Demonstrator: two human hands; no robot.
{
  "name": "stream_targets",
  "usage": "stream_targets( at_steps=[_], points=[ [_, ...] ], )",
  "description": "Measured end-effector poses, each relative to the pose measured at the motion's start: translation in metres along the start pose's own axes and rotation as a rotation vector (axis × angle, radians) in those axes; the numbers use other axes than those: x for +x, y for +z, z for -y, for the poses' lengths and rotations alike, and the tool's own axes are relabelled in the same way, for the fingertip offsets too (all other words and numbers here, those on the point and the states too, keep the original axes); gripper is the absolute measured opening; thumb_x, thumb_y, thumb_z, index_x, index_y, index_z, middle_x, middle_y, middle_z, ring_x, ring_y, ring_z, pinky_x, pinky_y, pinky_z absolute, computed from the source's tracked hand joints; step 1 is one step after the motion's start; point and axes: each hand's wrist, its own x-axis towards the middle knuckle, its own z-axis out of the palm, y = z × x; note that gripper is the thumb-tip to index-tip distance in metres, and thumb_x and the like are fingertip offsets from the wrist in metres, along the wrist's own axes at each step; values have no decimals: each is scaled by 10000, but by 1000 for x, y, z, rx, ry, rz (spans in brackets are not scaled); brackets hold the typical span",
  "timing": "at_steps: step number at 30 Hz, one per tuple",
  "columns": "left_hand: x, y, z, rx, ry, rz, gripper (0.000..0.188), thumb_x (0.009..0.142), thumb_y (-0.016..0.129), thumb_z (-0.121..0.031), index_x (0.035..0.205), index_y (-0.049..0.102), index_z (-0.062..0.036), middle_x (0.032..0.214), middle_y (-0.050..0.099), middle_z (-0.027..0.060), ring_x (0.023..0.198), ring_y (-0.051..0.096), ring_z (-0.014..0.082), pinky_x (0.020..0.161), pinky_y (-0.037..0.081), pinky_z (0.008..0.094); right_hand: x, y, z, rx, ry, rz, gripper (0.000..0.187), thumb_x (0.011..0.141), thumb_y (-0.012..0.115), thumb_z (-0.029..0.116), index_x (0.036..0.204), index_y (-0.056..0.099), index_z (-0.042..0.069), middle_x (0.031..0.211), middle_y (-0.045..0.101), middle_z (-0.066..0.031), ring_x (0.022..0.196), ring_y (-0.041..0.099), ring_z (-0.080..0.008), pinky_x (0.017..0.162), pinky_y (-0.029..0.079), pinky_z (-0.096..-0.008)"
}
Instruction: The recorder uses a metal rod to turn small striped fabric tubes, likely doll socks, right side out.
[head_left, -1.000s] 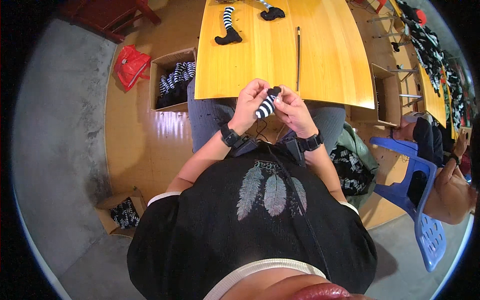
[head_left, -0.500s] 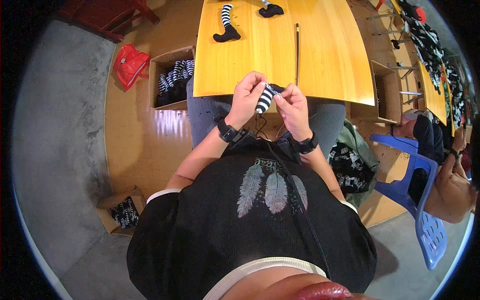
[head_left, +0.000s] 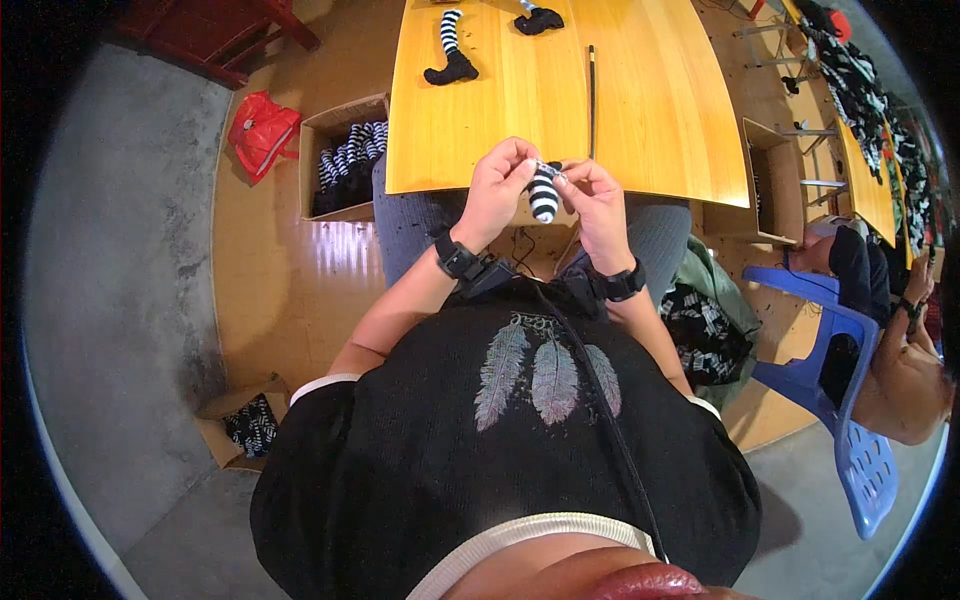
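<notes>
Between my two hands, just off the table's near edge, a small black-and-white striped knitted tube (head_left: 544, 200) hangs with its rounded white end down. My left hand (head_left: 496, 192) pinches its upper left edge between thumb and fingertips. On the other side, my right hand (head_left: 598, 208) pinches the upper right edge. A dark part shows behind the top, mostly hidden by the fingers. Farther up the wooden table (head_left: 670, 110) lies a striped knitted doll leg (head_left: 452, 50) with a black pointed boot, and a second boot-ended leg (head_left: 540, 20) lies at the far edge.
A thin black stick (head_left: 592, 100) lies on the table. Cardboard boxes stand at left (head_left: 345, 212) and right (head_left: 775, 190), the left one holding striped legs. A sack of knitted pieces (head_left: 705, 325) is by my right side. Another person sits near a blue plastic chair (head_left: 850, 400).
The striped tube has swung from a slant to nearly straight down, its lower end moving right. My right hand has shifted slightly right; both hands keep their pinch.
</notes>
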Motion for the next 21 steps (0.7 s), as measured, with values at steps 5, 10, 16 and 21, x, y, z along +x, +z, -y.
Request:
stream_targets(
  at_steps=[5,10,16,21],
  points=[
    [1,0,1,16,-86,-35,52,839,434,-24,845,485,-13,722,495,-20,650,472,35,591,390,164,-4,4,-5,-3,-189,-118,109,741,593,-35,743,521,48,821,587,-35,583,466,-18,464,339,-134],
    [2,1,-4,8,-33,-14,52,837,452,-34,839,500,-15,720,517,-12,647,490,37,582,402,164,-6,-4,2,229,1,87,133,791,554,14,729,450,70,751,565,-17,452,381,-19,378,276,-140],
    [0,4,-10,-231,-190,95,48,838,474,-49,841,511,-19,738,536,-6,664,511,41,588,413,165,-8,-5,19,317,172,289,115,849,497,105,772,413,93,585,388,52,378,303,-18,340,218,-152],
    [-1,8,-10,-361,-236,147,85,824,504,-76,881,518,-14,770,556,15,674,538,73,608,427,180,-11,-4,23,458,232,424,109,869,471,195,810,437,110,607,414,45,362,293,-28,339,205,-159]
  ],
)
